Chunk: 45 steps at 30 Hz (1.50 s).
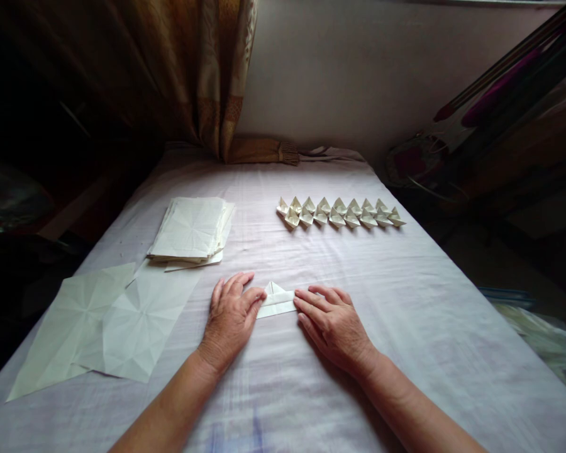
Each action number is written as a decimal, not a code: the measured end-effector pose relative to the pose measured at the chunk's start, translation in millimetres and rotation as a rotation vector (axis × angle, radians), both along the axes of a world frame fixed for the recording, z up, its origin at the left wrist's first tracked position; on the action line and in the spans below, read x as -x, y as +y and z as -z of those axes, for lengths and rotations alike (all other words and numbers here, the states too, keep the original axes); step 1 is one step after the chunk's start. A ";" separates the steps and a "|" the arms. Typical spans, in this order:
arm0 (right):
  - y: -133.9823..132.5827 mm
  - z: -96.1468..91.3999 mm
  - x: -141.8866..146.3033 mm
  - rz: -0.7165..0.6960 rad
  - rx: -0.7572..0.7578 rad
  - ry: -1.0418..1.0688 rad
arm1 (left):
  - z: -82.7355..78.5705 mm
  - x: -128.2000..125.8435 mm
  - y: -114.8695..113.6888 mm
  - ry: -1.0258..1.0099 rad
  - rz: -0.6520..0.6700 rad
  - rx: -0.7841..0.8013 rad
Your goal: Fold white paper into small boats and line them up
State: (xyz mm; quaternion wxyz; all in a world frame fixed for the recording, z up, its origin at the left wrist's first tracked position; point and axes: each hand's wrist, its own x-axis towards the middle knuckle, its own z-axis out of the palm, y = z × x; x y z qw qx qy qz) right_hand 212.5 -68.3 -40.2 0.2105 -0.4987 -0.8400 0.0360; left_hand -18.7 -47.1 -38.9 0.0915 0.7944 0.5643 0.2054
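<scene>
Paper (277, 304), folded into a narrow band with a small peak on its far edge, lies between the fingertips on the cloth (268, 402), and from my distance I judge it close to weightless. I expect several layers to make it fairly stiff along its length, yet its points would crumple under a hard squeeze. It looks dry and matt, so I doubt it would slip; loose folds springing open worry me more. I would take it by its two short ends, just inside the fingertips, and leave the peak alone.

I have the left hand (231, 314) palm down, its thumb side at the band's left end, the other fingers curved forward and slightly spread beyond it. The right hand (336, 322) comes in opposite, its leading fingertips touching the right end, its thumb tucked nearer me. Whether either hand pinches the paper or merely presses it, I cannot tell, since the undersides are hidden. Both forearms slant inward, wrists low.

Past the left fingers I see a stack of creased paper (188, 226), and left of that hand, loose sheets (144, 333). Beyond the right fingers stand small folded pieces (338, 217), in two rows.
</scene>
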 end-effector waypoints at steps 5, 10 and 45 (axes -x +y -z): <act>1.1 -0.8 3.2 -0.017 0.007 -0.043 | 0.6 -0.2 0.3 0.000 0.002 -0.005; 3.2 -0.6 9.0 -0.028 0.103 -0.154 | 0.2 -1.3 0.2 -0.010 0.003 -0.006; 0.2 1.3 6.7 0.094 0.114 -0.056 | -56.6 -32.1 48.0 0.283 0.252 0.272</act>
